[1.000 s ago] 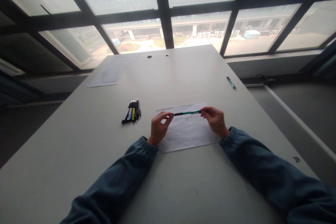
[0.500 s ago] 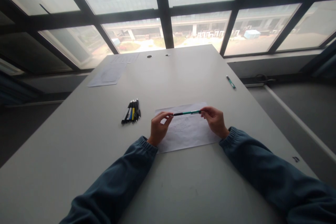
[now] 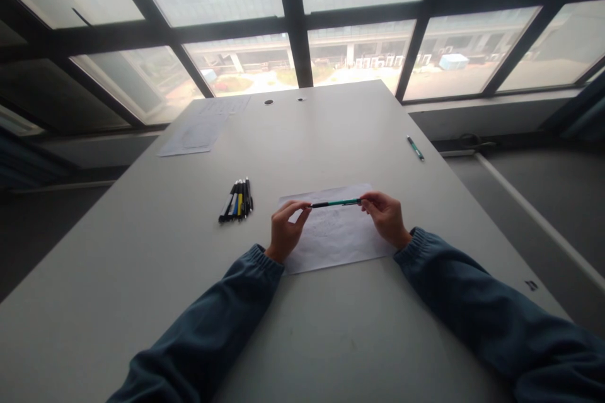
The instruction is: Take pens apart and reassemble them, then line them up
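Note:
A green pen with a black grip section (image 3: pixel 336 203) is held level above a sheet of paper (image 3: pixel 340 245). My left hand (image 3: pixel 286 230) pinches the pen's black end between thumb and fingertips. At the clip end, my right hand (image 3: pixel 386 219) grips it the same way. Faint marks show on the paper, which lies under the pen and partly beneath both hands. Left of my left hand is a bundle of pens and markers (image 3: pixel 237 200) in black, white, blue and yellow.
Another green pen (image 3: pixel 415 147) lies near the right edge of the white table (image 3: pixel 312 145). More paper sheets (image 3: pixel 196 129) rest at the far left. Two round holes (image 3: pixel 269 102) are in the far end. Large windows (image 3: pixel 350 56) stand beyond it.
Almost nothing differs. Both hands keep their pinch on the pen, which has shifted very slightly to the left.

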The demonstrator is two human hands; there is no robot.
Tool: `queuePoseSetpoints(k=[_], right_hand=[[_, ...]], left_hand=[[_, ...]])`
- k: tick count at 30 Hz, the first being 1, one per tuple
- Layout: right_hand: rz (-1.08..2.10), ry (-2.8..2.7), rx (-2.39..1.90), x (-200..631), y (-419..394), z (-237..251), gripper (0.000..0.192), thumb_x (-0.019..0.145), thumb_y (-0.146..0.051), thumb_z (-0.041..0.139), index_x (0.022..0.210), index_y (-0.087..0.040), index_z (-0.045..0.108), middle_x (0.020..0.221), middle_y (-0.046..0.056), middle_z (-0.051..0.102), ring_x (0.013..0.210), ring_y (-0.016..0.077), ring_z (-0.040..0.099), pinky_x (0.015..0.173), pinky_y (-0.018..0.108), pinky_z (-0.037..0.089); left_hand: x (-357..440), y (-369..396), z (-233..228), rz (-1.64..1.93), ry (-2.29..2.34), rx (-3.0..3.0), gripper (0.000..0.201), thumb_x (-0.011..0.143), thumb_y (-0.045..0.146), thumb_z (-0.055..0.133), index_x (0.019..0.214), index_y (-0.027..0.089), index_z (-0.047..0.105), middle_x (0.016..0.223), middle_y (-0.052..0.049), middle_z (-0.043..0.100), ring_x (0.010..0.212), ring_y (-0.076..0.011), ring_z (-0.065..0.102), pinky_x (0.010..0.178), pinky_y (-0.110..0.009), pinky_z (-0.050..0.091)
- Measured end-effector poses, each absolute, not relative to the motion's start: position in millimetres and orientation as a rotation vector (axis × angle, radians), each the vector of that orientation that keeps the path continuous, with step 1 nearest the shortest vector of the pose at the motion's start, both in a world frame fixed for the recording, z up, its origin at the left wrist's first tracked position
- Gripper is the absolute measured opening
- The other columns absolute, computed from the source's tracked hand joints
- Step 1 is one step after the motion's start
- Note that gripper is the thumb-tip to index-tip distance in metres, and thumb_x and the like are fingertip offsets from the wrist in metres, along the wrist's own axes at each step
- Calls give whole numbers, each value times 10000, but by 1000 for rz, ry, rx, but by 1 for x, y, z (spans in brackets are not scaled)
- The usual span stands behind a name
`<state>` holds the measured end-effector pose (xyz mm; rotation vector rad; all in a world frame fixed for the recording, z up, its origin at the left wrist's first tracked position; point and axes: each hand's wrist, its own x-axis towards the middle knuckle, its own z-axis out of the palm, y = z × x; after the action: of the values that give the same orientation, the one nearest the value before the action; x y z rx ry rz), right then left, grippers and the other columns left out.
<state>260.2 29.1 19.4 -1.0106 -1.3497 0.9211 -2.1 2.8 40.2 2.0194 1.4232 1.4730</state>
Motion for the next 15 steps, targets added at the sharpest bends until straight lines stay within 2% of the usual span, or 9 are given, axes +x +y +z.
queuePoseSetpoints(k=[15], right_hand=[[920, -1355, -1005, 261, 30, 16, 189, 854, -374, 703, 910, -194, 713, 779, 37, 708, 652, 159, 638, 612, 303, 543]], left_hand=[[-3, 3, 38, 1470, 1429, 2065, 122, 899, 290, 670, 947, 200, 736, 896, -54, 734, 846, -186, 685, 816, -325, 534]])
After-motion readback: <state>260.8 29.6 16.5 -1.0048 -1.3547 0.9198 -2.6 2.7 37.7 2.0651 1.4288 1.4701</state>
